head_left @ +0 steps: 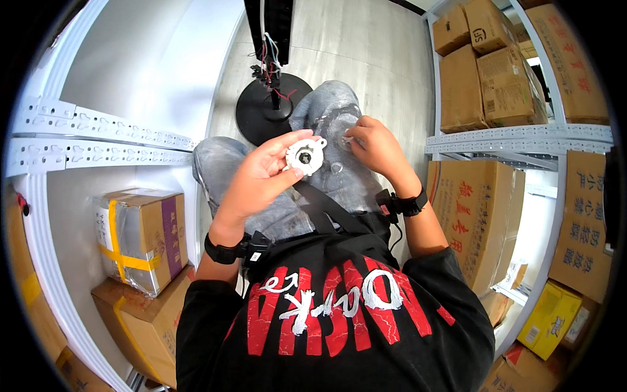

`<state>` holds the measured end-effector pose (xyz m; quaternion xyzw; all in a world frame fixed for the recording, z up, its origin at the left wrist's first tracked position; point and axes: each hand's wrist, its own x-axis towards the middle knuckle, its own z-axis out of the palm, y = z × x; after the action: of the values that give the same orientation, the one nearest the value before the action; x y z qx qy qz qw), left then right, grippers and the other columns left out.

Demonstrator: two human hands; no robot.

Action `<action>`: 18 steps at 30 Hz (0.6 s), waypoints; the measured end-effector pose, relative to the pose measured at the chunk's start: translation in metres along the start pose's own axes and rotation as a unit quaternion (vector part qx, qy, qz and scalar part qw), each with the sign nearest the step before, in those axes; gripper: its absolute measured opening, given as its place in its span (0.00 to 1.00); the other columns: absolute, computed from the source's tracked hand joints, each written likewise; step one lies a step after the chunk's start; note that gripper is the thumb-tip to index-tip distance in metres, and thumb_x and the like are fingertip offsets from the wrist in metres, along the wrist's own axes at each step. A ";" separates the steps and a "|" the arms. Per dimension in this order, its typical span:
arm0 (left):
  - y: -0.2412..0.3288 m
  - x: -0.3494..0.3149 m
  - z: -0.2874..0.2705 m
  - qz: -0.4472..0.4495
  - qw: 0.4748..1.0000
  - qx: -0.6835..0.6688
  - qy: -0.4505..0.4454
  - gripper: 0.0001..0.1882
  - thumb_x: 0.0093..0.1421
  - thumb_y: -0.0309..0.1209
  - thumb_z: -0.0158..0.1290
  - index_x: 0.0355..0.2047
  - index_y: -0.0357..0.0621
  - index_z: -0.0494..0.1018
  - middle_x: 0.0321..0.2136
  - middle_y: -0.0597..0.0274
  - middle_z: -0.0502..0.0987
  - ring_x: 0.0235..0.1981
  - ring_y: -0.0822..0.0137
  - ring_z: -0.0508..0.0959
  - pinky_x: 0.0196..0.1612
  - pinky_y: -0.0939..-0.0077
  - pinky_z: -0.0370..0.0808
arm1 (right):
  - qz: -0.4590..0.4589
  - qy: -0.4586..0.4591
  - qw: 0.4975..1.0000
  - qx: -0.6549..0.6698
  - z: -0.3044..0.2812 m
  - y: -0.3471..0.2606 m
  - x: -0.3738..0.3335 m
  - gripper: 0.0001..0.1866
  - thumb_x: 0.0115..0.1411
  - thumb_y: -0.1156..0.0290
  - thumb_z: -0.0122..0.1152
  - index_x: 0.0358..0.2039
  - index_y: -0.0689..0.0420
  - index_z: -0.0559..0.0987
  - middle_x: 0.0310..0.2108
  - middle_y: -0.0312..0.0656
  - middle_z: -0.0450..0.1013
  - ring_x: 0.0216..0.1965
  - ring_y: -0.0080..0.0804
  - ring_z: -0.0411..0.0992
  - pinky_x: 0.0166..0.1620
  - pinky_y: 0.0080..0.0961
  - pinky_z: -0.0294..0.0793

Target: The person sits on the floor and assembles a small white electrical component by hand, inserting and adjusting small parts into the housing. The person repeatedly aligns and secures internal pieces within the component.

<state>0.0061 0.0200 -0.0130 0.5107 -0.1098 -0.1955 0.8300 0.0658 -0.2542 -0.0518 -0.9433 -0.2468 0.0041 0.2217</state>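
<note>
My left hand (pixel 264 171) grips a white round plastic part (pixel 305 157) by its edge, thumb below and fingers above. The part has a dark round centre, a notched rim and a small eyelet at its upper right. My right hand (pixel 377 145) is closed in a pinch over my right leg, apart from the white part. A small pale piece (pixel 347 138) shows at its fingertips; its kind is too small to make out. Under those fingers, a pale round patch or clear disc (pixel 341 124) lies on the jeans. Closer to me, a small clear ring (pixel 337 168) rests on the thigh.
Ahead stands a black pole with loose wires on a round black base (pixel 250 111). White metal shelving (pixel 104 134) rises at left, with taped cartons (pixel 140 238). Another rack (pixel 509 140) at right holds brown boxes (pixel 473 215) and a yellow box (pixel 550 319).
</note>
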 end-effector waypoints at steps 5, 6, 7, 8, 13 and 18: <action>0.004 -0.002 0.002 0.011 1.000 0.011 -0.009 0.29 0.62 0.16 0.51 0.64 0.29 0.60 0.60 0.46 0.70 0.60 0.61 0.72 0.63 0.67 0.68 | 0.038 -0.008 0.999 0.009 0.001 -0.006 0.004 0.06 0.50 0.72 0.68 0.29 0.58 0.83 0.32 0.44 0.74 0.38 0.46 0.75 0.42 0.39 0.76; 0.004 -0.002 0.002 0.014 1.000 0.007 -0.013 0.30 0.62 0.15 0.51 0.65 0.30 0.60 0.60 0.46 0.70 0.61 0.61 0.72 0.64 0.67 0.67 | 0.040 -0.009 0.999 0.003 0.001 -0.004 0.004 0.06 0.50 0.73 0.68 0.29 0.58 0.83 0.31 0.44 0.74 0.38 0.46 0.75 0.42 0.39 0.76; 0.004 -0.002 0.002 0.016 1.000 0.009 -0.012 0.30 0.62 0.15 0.51 0.65 0.30 0.60 0.61 0.46 0.70 0.61 0.61 0.71 0.64 0.67 0.67 | 0.042 -0.010 0.999 -0.003 0.001 -0.004 0.005 0.06 0.49 0.73 0.68 0.29 0.58 0.83 0.31 0.44 0.74 0.39 0.46 0.75 0.42 0.39 0.76; 0.005 -0.003 0.003 0.017 1.000 0.010 -0.011 0.30 0.62 0.15 0.51 0.65 0.30 0.60 0.61 0.46 0.69 0.61 0.61 0.71 0.64 0.67 0.67 | 0.040 -0.005 0.999 -0.004 0.002 -0.006 0.005 0.05 0.49 0.73 0.68 0.28 0.58 0.83 0.31 0.44 0.75 0.38 0.46 0.75 0.42 0.38 0.76; 0.009 -0.004 0.007 0.032 0.999 0.016 -0.012 0.31 0.61 0.14 0.50 0.65 0.30 0.59 0.62 0.45 0.68 0.62 0.60 0.70 0.65 0.66 0.65 | 0.022 0.011 1.000 -0.019 0.007 -0.007 0.005 0.05 0.49 0.75 0.67 0.28 0.60 0.81 0.31 0.44 0.74 0.38 0.46 0.74 0.42 0.38 0.75; 0.010 -0.005 0.009 0.043 0.999 0.009 -0.018 0.32 0.61 0.14 0.50 0.66 0.31 0.58 0.62 0.44 0.68 0.63 0.60 0.70 0.65 0.67 0.66 | 0.025 0.012 1.000 -0.006 0.011 -0.004 0.005 0.04 0.49 0.76 0.67 0.27 0.60 0.81 0.30 0.45 0.74 0.37 0.47 0.74 0.42 0.38 0.74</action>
<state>0.0007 0.0187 -0.0001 0.5093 -0.1482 -0.1683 0.8309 0.0673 -0.2441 -0.0599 -0.9505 -0.2210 -0.0028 0.2185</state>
